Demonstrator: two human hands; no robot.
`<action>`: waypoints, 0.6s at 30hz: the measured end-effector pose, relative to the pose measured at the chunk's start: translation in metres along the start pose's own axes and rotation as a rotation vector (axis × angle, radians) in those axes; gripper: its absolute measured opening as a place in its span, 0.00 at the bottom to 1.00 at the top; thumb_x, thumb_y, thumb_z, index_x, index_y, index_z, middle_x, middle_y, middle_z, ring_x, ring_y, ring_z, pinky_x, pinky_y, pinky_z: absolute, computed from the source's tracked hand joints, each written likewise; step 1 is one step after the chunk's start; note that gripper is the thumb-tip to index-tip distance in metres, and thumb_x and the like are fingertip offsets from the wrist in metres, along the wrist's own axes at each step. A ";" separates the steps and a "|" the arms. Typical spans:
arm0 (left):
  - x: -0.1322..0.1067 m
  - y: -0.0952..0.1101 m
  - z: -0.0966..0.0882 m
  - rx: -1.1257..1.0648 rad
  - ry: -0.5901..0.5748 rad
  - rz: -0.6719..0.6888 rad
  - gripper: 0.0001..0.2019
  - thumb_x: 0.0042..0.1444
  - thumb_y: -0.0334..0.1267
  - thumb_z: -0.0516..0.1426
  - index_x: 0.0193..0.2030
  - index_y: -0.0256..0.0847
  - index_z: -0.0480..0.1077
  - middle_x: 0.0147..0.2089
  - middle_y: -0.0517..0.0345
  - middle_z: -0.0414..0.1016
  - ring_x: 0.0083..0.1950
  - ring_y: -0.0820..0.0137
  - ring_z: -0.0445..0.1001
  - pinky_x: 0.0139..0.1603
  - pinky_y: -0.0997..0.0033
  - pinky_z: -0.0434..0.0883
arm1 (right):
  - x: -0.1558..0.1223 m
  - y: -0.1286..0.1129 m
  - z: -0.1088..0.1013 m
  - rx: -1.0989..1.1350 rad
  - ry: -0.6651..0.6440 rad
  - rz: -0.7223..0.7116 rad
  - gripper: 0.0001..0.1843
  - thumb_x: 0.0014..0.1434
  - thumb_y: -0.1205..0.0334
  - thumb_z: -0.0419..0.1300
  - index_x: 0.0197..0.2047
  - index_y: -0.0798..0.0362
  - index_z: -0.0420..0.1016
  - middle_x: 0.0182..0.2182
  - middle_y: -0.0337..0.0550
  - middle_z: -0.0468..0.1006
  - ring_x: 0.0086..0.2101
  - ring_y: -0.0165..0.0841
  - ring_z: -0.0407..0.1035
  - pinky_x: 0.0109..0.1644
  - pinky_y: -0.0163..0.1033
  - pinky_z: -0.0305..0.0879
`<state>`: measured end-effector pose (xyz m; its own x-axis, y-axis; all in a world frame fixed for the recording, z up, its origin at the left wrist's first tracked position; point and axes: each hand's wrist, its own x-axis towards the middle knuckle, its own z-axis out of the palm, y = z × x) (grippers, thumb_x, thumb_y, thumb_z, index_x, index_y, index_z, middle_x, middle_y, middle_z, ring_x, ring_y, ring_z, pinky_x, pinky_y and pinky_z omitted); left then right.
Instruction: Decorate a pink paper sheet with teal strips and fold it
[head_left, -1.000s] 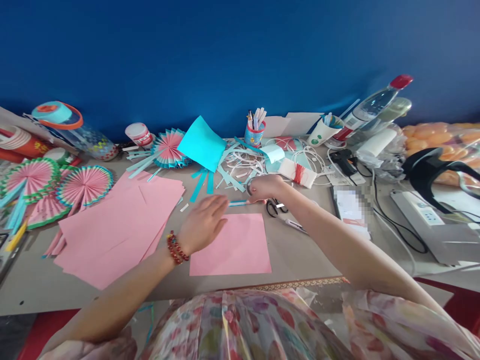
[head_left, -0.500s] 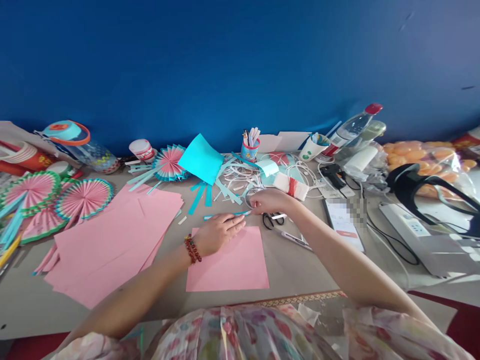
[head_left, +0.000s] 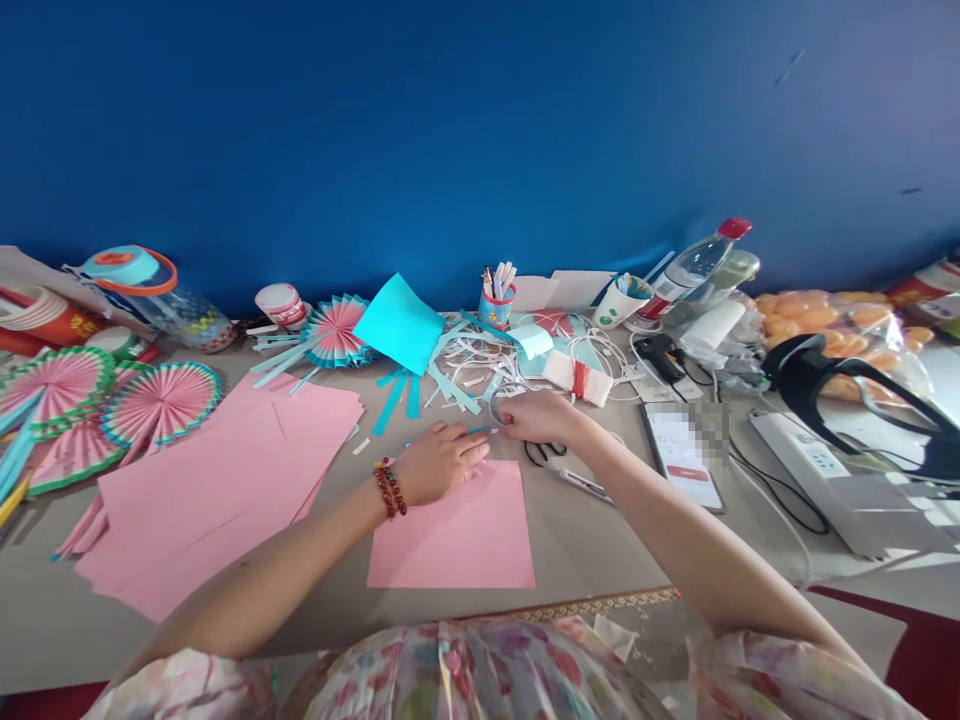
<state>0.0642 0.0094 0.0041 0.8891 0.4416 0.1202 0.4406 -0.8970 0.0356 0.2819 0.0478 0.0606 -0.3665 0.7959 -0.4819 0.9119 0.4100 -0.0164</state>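
My right hand (head_left: pixel 538 417) is closed in a pinch on a roll of tape (head_left: pixel 504 398), whose blue strip (head_left: pixel 480 430) runs left to my left hand. My left hand (head_left: pixel 441 462), with a red bead bracelet at the wrist, rests on the top edge of a pink paper sheet (head_left: pixel 457 535) and its fingers press the strip down there. Black scissors (head_left: pixel 546 453) lie on the table just below my right hand.
A stack of larger pink sheets (head_left: pixel 217 480) lies at the left beside several pink-and-teal paper fans (head_left: pixel 161 398). Teal paper (head_left: pixel 399 322), paper strips, a pen cup (head_left: pixel 496 300), a phone (head_left: pixel 681 455), cables, a power strip (head_left: pixel 825 470) and bottles crowd the back and right.
My left hand has come down from hovering onto the top edge of the pink sheet and onto the strip. The right hand has held by the tape roll while the view shifted.
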 end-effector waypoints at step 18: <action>0.011 0.015 0.005 0.053 -0.005 0.007 0.26 0.67 0.52 0.47 0.58 0.32 0.68 0.60 0.43 0.71 0.61 0.58 0.65 0.69 0.52 0.49 | -0.030 -0.030 0.033 -0.142 0.320 0.078 0.15 0.66 0.64 0.49 0.42 0.56 0.76 0.37 0.57 0.81 0.41 0.44 0.73 0.54 0.50 0.53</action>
<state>0.0817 0.0009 0.0006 0.8930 0.4351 0.1151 0.4398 -0.8979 -0.0183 0.2716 -0.0033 0.0472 -0.3561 0.9173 -0.1782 0.9131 0.3821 0.1422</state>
